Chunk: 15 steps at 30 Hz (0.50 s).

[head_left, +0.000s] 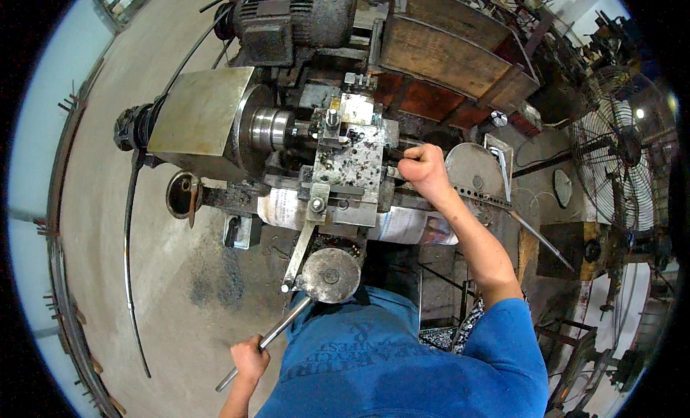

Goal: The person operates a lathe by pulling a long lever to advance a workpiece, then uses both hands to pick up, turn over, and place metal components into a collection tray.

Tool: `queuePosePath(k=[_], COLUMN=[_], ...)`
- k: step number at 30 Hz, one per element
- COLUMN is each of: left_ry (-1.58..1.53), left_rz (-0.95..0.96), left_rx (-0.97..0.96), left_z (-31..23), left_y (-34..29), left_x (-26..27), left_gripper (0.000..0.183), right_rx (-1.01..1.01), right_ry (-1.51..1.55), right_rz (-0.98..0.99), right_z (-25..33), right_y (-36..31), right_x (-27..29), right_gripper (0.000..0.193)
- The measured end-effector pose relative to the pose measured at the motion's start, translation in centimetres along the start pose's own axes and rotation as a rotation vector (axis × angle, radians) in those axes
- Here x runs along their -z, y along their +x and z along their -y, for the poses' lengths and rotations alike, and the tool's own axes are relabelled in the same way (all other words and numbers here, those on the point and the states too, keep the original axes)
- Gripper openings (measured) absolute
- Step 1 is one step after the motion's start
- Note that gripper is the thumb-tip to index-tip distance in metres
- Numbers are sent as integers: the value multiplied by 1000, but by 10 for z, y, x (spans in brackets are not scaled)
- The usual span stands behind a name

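Observation:
My left hand (250, 357) is wrapped round a long metal lever (286, 322). That lever runs up to a round metal hub (330, 276) at the front of a small lathe. My right hand (422, 166) is closed in a fist at the right side of the lathe's carriage (350, 159); what its fingers hold is hidden. A bolted tool clamp (332, 122) stands on the carriage, facing a shiny round chuck (270, 129) on the left. Below, a second clamp (317, 199) pins a flat bar (297, 254). Dark chips dot the carriage top.
A boxy headstock cover (201, 112) sits left of the chuck, with a large motor (287, 19) behind. Printed paper (413, 226) lies under the carriage. A round metal disc (474, 168) and a caged fan (622, 152) stand at right. Chips litter the concrete floor (165, 296).

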<state>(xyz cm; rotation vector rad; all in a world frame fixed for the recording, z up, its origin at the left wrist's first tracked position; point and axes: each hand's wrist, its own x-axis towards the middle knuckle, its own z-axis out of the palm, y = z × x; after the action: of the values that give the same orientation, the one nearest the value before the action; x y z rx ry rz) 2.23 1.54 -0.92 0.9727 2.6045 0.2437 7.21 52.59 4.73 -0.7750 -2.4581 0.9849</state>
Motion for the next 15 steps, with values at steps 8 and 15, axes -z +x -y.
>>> queuePosePath(k=[8,15], left_ry=[16,61], left_rz=[18,26], left_rx=[11,13], left_z=[1,5], left_y=[0,-1], left_x=[2,-3], left_gripper=[15,17], right_rx=[-479,-731], right_ry=[482,481], right_rz=[283,333], right_z=[-18,-30], right_y=[83,116], right_x=[30,32], right_gripper=[17,19])
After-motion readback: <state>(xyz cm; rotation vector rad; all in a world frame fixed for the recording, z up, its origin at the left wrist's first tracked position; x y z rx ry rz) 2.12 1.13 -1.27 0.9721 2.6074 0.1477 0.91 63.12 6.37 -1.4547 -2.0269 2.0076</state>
